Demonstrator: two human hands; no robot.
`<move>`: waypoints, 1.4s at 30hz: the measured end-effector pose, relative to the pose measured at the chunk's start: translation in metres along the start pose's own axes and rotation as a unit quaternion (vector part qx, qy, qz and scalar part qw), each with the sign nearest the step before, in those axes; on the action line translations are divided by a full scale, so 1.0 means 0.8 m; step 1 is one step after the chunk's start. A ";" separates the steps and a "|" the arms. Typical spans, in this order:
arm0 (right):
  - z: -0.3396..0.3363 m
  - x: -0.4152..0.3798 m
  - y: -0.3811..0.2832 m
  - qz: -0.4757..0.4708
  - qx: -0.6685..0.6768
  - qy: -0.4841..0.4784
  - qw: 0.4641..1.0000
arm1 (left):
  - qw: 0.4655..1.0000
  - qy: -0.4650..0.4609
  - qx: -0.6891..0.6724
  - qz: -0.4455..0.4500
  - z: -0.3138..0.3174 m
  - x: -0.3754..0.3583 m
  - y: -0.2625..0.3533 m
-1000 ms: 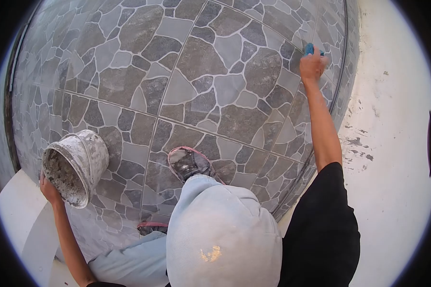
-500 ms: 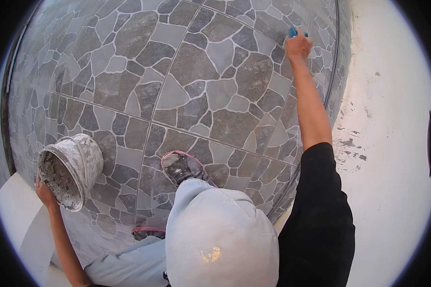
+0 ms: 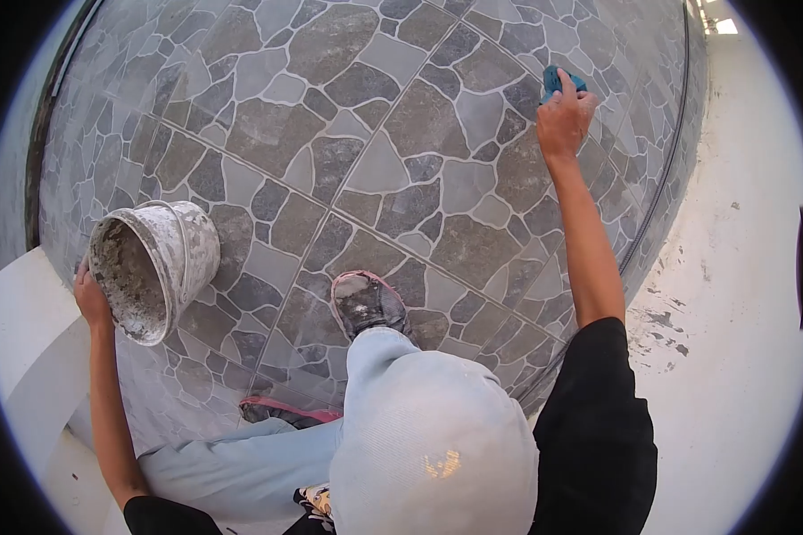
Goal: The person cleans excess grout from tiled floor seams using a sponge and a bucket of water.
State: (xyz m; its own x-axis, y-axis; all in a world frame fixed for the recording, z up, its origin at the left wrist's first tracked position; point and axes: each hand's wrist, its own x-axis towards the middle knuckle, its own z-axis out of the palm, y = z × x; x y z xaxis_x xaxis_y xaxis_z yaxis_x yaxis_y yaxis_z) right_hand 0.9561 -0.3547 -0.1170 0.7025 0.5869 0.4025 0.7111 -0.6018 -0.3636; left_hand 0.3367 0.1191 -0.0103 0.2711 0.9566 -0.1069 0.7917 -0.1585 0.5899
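Observation:
My left hand (image 3: pixel 92 295) is closed on the side of a white bucket (image 3: pixel 198 245) at the left. The bucket is tilted, its mouth facing me, and grey mortar-like residue coats its inside and outer wall. Part of the left fingers is hidden behind the rim. Far out at the upper right, my right hand (image 3: pixel 564 123) grips a bunched teal cloth (image 3: pixel 553 82) against the stone-patterned tile floor (image 3: pixel 339 102). The fingers are wrapped over the cloth, which shows on both sides of them.
A pale wall (image 3: pixel 732 267) with scuffed, peeling patches runs along the right. A dark cable or hose (image 3: pixel 665 205) follows the floor near that wall. My dirty shoe (image 3: pixel 366 301) is planted on the tiles, and a light-coloured cap (image 3: pixel 437 437) fills the lower middle.
The view has shifted, so floor and shoes appear displaced. My right hand has come slightly nearer with the cloth. The bucket, still in my left hand, appears higher and further right.

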 end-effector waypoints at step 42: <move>-0.045 -0.070 0.192 0.343 -0.281 0.075 0.893 | 0.998 -0.046 -0.050 -0.004 -0.004 0.000 -0.005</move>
State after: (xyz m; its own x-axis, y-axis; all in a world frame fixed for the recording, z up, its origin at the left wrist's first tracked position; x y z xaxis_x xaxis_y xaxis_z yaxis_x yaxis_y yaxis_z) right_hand 1.0250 -0.4994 -0.1650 0.9256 -0.0787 0.3702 -0.0425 -0.9935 -0.1052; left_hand 0.3321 0.1205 -0.0101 0.3178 0.9303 -0.1832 0.7369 -0.1207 0.6651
